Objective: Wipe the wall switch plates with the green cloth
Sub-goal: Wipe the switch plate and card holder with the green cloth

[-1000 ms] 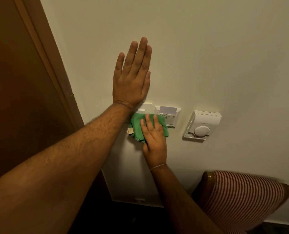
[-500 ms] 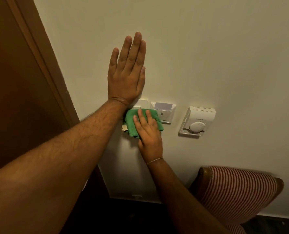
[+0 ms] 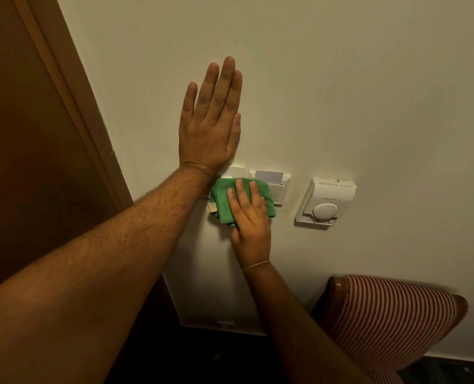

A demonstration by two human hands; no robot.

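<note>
A folded green cloth lies flat against a white switch plate on the wall, covering most of it. My right hand presses the cloth onto the plate with fingers flat. Just right of it a second white plate holds a card in its slot. My left hand rests flat on the bare wall above the plates, fingers straight and together, holding nothing.
A white thermostat with a round dial is mounted right of the plates. A brown wooden door and frame fill the left. A chair with red-and-white striped upholstery stands against the wall at lower right.
My right hand and the cloth have stayed on the left plate with only a slight shift. The left hand has stayed flat on the wall. The camera view has moved a little.
</note>
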